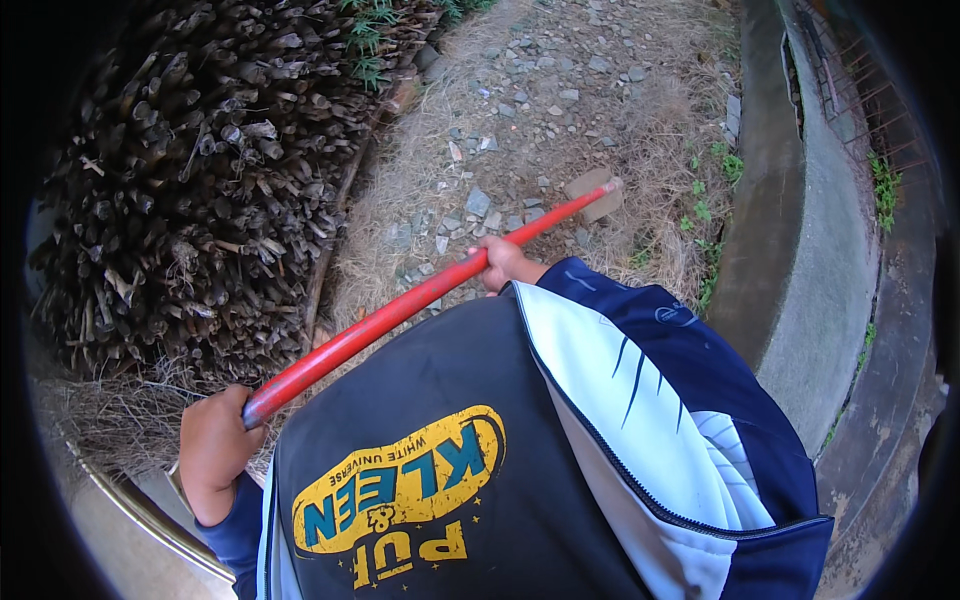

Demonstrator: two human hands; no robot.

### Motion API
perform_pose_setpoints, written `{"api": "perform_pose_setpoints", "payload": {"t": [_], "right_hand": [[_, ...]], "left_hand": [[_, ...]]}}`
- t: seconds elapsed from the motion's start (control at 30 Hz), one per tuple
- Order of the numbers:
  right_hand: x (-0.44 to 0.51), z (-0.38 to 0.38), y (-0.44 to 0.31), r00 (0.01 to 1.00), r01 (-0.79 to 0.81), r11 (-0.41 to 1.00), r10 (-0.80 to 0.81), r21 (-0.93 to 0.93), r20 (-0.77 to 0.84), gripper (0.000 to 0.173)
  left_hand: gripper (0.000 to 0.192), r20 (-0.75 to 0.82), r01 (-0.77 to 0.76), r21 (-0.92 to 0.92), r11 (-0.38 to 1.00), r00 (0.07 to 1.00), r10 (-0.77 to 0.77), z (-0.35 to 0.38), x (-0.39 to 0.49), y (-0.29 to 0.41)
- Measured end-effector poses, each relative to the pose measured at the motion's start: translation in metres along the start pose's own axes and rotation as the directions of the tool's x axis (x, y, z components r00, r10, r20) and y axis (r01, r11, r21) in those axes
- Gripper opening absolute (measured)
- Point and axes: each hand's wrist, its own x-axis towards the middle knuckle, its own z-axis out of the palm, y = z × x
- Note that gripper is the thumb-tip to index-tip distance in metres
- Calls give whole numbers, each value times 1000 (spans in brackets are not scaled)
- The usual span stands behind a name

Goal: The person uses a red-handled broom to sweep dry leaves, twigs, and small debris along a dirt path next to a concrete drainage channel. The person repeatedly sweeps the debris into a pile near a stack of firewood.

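A long red pole handle (390,313) runs slantwise across the view, from lower left to upper right. My left hand (217,450) grips its thick near end. Farther along, in front of my chest, my right hand (502,264) is closed round the shaft. A flat, dull brown blade (598,196), like that of a hoe or shovel, is at the far end, over the stony ground; whether it touches the ground cannot be told. A dark shirt and an unzipped blue and white jacket fill the lower middle.
A big stack of cut sticks (202,187) rises on the left, with dry twigs (112,420) below it. Loose stones (478,201) and dry grass (667,127) cover the path ahead. A low concrete wall (817,277) borders the right side, with rusty rods (877,112) beyond it.
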Motion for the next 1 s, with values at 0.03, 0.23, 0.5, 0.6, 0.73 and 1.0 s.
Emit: {"api": "perform_pose_setpoints", "payload": {"t": [0.03,0.23,0.5,0.6,0.73,1.0], "right_hand": [[-8,1,4,999,-38,997,38,-72,-10,35],[-25,5,-7,999,-12,999,14,-40,45,34],[2,4,-62,988,155,988,-155,14,13,30],[23,-6,-48,994,88,996,-89,17,69,30],[3,3,-13,1000,1,1000,0,-24,27,28],[-1,12,-23,993,103,993,-99,-60,71,34]], "left_hand": [[25,-17,0,15,1000,1000,1,1,-4,-1],[27,-12,53,-44,998,998,-54,16,-12,-6],[32,14,0,-186,982,1000,2,30,16,31],[29,-17,-53,-124,991,999,51,16,21,26],[26,-24,-63,-59,996,998,62,10,6,-5],[36,14,41,-249,968,999,-39,49,-8,-12]]}}
